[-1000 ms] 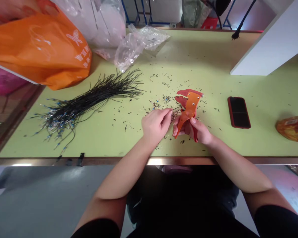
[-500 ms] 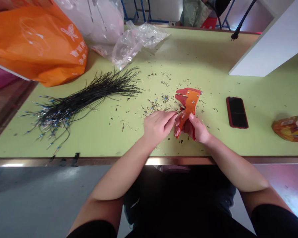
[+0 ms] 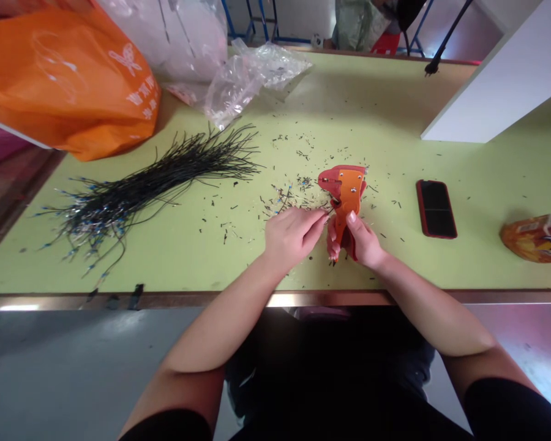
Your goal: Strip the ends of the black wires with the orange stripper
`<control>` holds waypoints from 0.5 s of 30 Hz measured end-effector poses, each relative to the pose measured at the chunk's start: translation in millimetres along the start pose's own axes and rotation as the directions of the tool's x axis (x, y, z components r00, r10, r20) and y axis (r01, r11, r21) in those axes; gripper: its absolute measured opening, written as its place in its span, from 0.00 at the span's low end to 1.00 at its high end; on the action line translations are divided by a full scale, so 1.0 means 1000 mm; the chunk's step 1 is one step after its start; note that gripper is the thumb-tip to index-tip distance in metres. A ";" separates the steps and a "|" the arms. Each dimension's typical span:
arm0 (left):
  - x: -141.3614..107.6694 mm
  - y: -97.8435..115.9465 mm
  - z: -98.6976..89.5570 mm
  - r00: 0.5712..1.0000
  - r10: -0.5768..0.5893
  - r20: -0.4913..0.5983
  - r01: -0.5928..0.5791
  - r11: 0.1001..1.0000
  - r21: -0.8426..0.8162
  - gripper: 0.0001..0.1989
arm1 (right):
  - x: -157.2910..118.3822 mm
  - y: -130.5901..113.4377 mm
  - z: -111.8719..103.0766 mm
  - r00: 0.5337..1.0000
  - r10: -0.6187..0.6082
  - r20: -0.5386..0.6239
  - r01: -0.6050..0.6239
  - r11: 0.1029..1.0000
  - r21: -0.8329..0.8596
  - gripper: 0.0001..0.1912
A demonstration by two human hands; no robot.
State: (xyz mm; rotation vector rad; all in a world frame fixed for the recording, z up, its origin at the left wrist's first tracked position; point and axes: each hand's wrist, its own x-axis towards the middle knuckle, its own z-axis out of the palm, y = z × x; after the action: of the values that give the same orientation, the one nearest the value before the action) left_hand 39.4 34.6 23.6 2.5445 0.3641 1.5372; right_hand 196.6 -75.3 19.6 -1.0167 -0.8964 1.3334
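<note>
Orange wire stripper [image 3: 346, 193], held upright just above the green tabletop [image 3: 395, 122], in front of the person and right of centre. The right hand [image 3: 363, 244] wraps its fingers around the tool's lower grips, with the thumb pressed on the orange face; whether the handles are squeezed closed cannot be told. The left hand [image 3: 292, 237] pinches a thin dark wire [image 3: 330, 211] between thumb and forefinger, its tip at the tool's jaw opening. The work in hand appears to be seating a wire end in the stripper, which calls for the wire to be held steady and the handles closed. Cut wire scraps [image 3: 294, 199] lie scattered around the tool; farther left lies a bundle of black wires [image 3: 142, 196] with blue-tipped ends. A red-cased phone [image 3: 436, 208] lies to the right, and an orange plastic bag [image 3: 59, 79] sits at the far left
</note>
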 end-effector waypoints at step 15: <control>0.005 -0.001 -0.006 0.981 -0.189 -0.042 0.181 0.973 -0.143 0.08 | 0.000 -0.016 -0.013 0.993 -0.008 0.121 -0.007 0.992 0.129 0.39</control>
State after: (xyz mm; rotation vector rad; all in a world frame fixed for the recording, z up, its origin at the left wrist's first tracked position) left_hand 36.6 36.5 30.2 2.2959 0.4696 1.5104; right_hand 213.9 -76.1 31.0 -0.8425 -0.8881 1.4459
